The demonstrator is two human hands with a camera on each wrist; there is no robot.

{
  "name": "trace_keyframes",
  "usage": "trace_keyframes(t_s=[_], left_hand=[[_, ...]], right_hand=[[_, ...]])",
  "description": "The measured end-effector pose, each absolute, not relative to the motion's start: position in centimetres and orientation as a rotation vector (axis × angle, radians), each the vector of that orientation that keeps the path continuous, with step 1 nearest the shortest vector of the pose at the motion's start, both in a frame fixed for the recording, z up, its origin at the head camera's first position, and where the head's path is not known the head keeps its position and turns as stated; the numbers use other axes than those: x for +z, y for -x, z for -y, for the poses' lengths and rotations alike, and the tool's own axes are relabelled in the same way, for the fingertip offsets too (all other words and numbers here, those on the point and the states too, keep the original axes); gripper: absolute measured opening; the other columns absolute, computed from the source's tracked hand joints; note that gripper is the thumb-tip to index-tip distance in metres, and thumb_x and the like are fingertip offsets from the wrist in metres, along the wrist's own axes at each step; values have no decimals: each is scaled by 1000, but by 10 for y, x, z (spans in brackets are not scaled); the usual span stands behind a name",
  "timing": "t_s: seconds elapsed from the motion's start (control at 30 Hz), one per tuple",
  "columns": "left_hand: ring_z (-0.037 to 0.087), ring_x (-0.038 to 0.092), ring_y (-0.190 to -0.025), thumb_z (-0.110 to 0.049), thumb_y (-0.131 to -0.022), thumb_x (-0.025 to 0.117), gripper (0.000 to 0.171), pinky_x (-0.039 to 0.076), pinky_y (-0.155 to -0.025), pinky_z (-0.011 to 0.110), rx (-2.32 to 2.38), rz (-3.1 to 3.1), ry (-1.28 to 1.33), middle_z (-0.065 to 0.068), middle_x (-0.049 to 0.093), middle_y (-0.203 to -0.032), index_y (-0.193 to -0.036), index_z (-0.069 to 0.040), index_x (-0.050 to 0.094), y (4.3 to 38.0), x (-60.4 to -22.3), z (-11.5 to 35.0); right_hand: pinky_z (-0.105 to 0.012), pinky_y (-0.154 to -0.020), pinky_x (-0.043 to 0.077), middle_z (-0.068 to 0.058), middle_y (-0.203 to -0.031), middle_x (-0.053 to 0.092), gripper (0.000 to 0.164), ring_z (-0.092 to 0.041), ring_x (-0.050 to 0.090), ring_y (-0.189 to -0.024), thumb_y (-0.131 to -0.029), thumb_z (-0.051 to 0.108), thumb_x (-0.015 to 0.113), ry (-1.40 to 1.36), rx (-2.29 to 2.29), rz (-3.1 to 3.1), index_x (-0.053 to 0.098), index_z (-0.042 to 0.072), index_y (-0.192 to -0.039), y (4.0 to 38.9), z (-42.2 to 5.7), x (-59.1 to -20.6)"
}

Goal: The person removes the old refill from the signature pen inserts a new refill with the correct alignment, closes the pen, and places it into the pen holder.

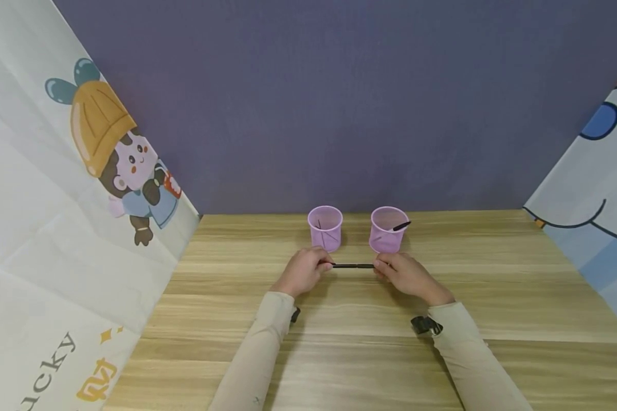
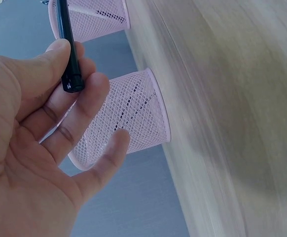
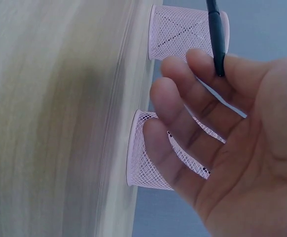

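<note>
A slim black pen (image 1: 353,266) is held level between both hands, just in front of two pink mesh pen cups. The left hand (image 1: 306,269) pinches one end with thumb and fingers; in the left wrist view, the pen's blunt end (image 2: 73,82) pokes out past the thumb. At the other end, the right hand (image 1: 405,275) pinches the pen (image 3: 215,29) between thumb and forefinger, its remaining fingers loosely bent. Thin dark sticks show inside the left cup (image 1: 325,240). From the right cup (image 1: 385,242), a black-ended pen (image 1: 401,226) leans out over the rim.
Both cups stand upright, a short gap apart, near the back of the wooden table (image 1: 349,354). Behind them rises a dark blue-grey panel (image 1: 360,114). Printed white cloths hang at the left (image 1: 36,228) and right (image 1: 596,188) sides.
</note>
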State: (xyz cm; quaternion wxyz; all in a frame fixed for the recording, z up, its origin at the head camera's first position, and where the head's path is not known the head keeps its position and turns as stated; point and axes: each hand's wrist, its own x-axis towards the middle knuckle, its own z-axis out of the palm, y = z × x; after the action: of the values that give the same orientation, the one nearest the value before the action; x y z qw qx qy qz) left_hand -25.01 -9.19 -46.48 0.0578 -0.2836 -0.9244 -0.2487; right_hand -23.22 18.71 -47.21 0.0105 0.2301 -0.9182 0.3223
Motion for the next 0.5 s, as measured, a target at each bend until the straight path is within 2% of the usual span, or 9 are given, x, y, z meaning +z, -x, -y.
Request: trace_keyframes(t_s=[0.27,0.5], left_hand=[[17,71,-95,-19,-96,71,9,57,-92,36,-733,2802,867,-1,75,-99,-97,-13,77,249,-466,92],[17,70,-95,-20,-96,71,9,57,-93,36,-735,2812,856,-1,74,-99,-98,-13,77,249,-466,94]], right_hand=[[-25,-64,44,10,-65,52,21,-4,50,-61,-104,18,58,-735,1011,2861,65,10,-86,232,-187,-474],[-28,-66,48,6,-75,62,9,-6,55,-69,-100,16,63,-734,980,2832,68,13,-93,231,-187,-474]])
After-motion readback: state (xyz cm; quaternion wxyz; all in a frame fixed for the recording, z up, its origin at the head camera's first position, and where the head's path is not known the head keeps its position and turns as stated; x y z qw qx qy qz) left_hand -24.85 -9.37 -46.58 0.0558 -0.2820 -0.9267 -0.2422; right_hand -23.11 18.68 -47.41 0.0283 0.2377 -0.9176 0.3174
